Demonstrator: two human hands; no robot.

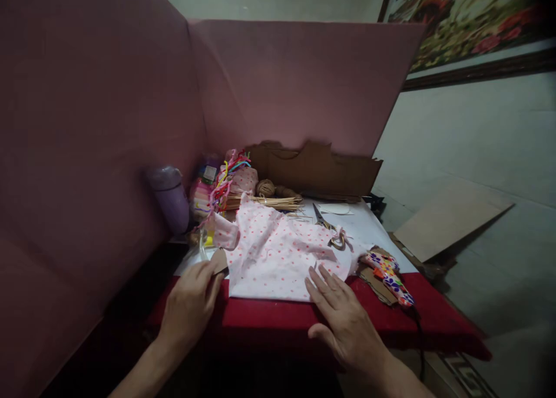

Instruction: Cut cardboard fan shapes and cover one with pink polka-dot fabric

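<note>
Pink panels (pixel 304 79) stand behind the table and along its left side. A framed picture (pixel 473 33) hangs on the wall at upper right. Red cloth covers the table (pixel 269 317), and a white sheet (pixel 377 230) lies over its rear area. A torn strip of brown cardboard (pixel 347 172) stands upright along the rear edge.

White fabric with red dots (pixel 278 259) lies at the centre of the table, creased at the rear and flatter along its front edge. The right hand (pixel 341 314) is open, palm down, fingers extended and slightly spread, with the fingertips on the front right part of the fabric; it grips nothing. The left hand (pixel 191 291) is beside the front left corner of the fabric, thumb and fingers closed on a small card piece (pixel 220 260).

A purple bottle (pixel 171 201) stands at rear left. A flower-patterned glue gun (pixel 391 275) rests on a cardboard pad (pixel 374 285) to the right of the fabric; its cord (pixel 419 334) hangs over the front edge. Thin sticks (pixel 280 203) lie in a bundle behind the fabric. Scissors (pixel 324 219) lie at its right rear edge, blades pointing away. A twine ball (pixel 265 187) sits behind the sticks.
</note>
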